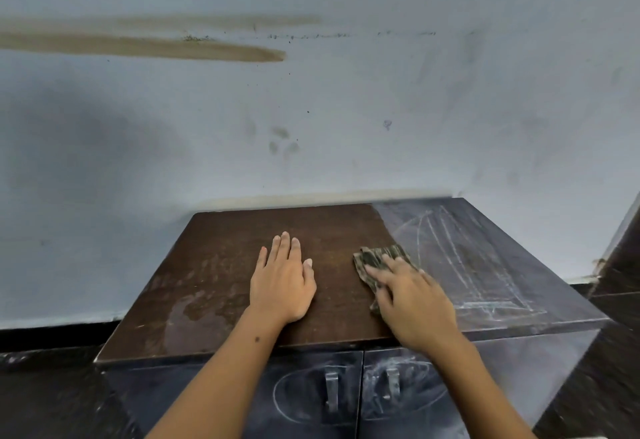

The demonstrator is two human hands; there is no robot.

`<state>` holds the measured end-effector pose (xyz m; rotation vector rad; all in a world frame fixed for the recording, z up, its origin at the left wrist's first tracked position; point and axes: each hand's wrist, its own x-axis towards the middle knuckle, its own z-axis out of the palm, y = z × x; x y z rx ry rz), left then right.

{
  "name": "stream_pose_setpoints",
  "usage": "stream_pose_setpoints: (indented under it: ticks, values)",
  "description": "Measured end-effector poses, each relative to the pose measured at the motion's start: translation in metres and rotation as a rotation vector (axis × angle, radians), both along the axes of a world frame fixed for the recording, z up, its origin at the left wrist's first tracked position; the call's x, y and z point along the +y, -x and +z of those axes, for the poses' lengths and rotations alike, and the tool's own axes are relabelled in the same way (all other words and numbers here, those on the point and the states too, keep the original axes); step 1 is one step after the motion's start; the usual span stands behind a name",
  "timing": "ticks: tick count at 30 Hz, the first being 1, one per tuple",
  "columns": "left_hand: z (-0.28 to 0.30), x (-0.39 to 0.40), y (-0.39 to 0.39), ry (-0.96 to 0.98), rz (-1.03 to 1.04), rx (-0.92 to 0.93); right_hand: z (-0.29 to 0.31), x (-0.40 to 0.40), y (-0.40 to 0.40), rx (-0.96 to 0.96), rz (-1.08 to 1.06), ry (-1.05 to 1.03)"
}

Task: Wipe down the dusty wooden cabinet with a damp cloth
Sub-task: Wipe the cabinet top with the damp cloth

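Cabinet [221, 265] stands against the wall [311, 109]; left part of the top reads clean brown, right part grey with dust and chalk-like lines, doors [304, 400] below also marked. Left hand [282, 282] lies flat on the top, fingers straight, holding nothing. Right hand [412, 300] presses the cloth [375, 260] flat at the clean/dusty boundary, fingers extended, not pinching. Cloth looks thin, soft, limp; likely bunches if pushed by an edge. Best driven with the palm spread over its middle. Cabinet looks rigid and heavy, unlikely to shift.
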<state>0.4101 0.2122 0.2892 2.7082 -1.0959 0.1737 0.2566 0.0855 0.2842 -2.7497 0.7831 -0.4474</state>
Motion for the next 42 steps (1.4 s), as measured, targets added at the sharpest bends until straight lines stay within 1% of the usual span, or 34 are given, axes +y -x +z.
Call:
stream_pose_setpoints:
  ticks: [2,4,8,10,13,16,18,20,22,25,27,30,33,35,38,42]
  values:
    - [0.001,0.000,0.004,0.002,-0.023,-0.096,-0.001,0.008,0.010,-0.007,-0.003,-0.007]
    - [0.003,-0.001,0.010,-0.001,-0.023,-0.117,0.008,-0.002,-0.003,0.026,0.027,-0.037]
    - [0.007,-0.020,0.034,0.014,-0.097,-0.045,0.030,-0.029,-0.046,0.130,0.054,-0.073]
    - [0.004,-0.032,0.044,0.006,-0.095,0.035,0.030,-0.030,-0.050,0.144,0.053,-0.059]
    - [-0.003,-0.037,0.046,-0.013,-0.024,0.097,0.023,-0.017,-0.026,0.082,0.054,-0.031]
    - [-0.006,-0.035,0.044,-0.014,-0.027,0.106,0.003,0.005,0.025,-0.011,0.031,0.031]
    - [-0.007,-0.036,0.044,-0.009,-0.024,0.095,-0.005,0.021,0.053,-0.035,-0.008,0.063]
    - [-0.008,-0.037,0.044,-0.011,-0.020,0.090,-0.005,0.022,0.054,-0.033,-0.021,0.035]
    - [-0.008,-0.036,0.045,-0.021,-0.020,0.094,0.005,0.012,0.034,-0.020,-0.010,0.001]
    - [-0.005,-0.036,0.045,-0.035,-0.021,0.100,0.024,-0.004,-0.001,0.062,-0.004,-0.047]
    - [-0.005,-0.036,0.046,-0.037,-0.021,0.095,0.027,-0.007,-0.010,0.083,-0.018,-0.050]
    - [-0.006,-0.035,0.044,-0.027,-0.023,0.087,0.018,0.009,0.009,0.015,-0.035,-0.008]
    - [-0.009,-0.036,0.043,-0.022,-0.021,0.087,-0.002,0.038,0.053,-0.075,-0.038,0.071]
    - [-0.009,-0.037,0.044,-0.019,-0.014,0.088,-0.007,0.049,0.070,-0.076,-0.052,0.073]
    - [-0.008,-0.036,0.044,-0.026,-0.012,0.088,0.003,0.035,0.051,-0.062,-0.027,0.019]
    - [-0.004,-0.035,0.046,-0.049,-0.015,0.096,0.026,0.009,0.007,0.051,-0.002,-0.050]
